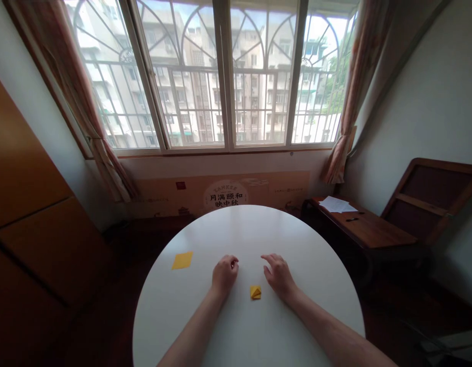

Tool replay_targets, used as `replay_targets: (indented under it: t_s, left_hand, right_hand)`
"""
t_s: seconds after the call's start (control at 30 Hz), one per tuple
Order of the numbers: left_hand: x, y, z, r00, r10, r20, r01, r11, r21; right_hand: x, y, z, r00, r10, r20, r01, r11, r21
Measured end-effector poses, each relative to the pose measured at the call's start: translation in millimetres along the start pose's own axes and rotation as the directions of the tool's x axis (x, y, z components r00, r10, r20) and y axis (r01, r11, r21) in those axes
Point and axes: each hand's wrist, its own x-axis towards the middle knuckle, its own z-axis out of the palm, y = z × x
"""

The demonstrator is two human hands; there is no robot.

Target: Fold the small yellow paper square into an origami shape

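Observation:
My left hand rests on the white round table with its fingers curled in, and nothing shows in it. To the right, my right hand has its thumb and fingers apart and holds nothing. Between my wrists, a little nearer to me, lies a small folded piece of yellow paper with a raised triangular flap. Neither hand touches it. A flat yellow paper square lies on the table to the left of my left hand.
Past the table's far edge stands a printed panel under a barred window. At the right is a wooden bench with white sheets of paper on it. A wooden cabinet stands at the left.

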Motion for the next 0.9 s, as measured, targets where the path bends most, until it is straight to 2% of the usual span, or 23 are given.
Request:
replay_targets:
  t_s: [0.17,0.33,0.43,0.53,0.63,0.73,0.83,0.9]
  left_hand:
    - [-2.4,3.2,-0.1,0.998,0.041,0.037,-0.042,0.998,0.048]
    - [-14.0,5.3,-1.8,0.986,0.114,0.122,-0.120,0.992,0.042]
    - [-24.5,0.2,-15.4,0.965,0.170,0.200,-0.175,0.985,0.010]
    - [-39.0,-13.0,-41.0,0.946,0.185,0.265,-0.189,0.982,-0.011]
    - [-61.6,-31.2,-69.4,0.936,0.173,0.308,-0.174,0.984,-0.024]
    - [-92.4,-47.2,-89.4,0.949,0.099,0.300,-0.101,0.995,-0.011]
    - [-129.2,-59.4,-99.1,0.971,-0.007,0.239,0.000,1.000,0.026]
    - [-158.1,-70.4,-103.2,0.988,-0.065,0.140,0.062,0.998,0.027]
  right_hand:
    - [1.7,6.9,5.0,0.999,0.022,-0.023,-0.022,1.000,0.000]
    - [5.0,19.3,3.6,0.994,0.106,-0.018,-0.104,0.991,0.086]
    - [4.0,27.4,-4.9,0.993,0.099,0.059,-0.108,0.980,0.169]
    - [-3.2,35.4,-22.5,0.989,0.058,0.137,-0.091,0.964,0.250]
    - [-19.9,45.1,-44.7,0.983,0.032,0.181,-0.087,0.949,0.303]
    - [-46.5,55.1,-65.0,0.980,0.076,0.181,-0.134,0.934,0.330]
    - [-77.8,60.0,-85.1,0.975,0.148,0.165,-0.198,0.916,0.350]
    - [-98.8,60.9,-103.3,0.968,0.200,0.153,-0.243,0.900,0.361]
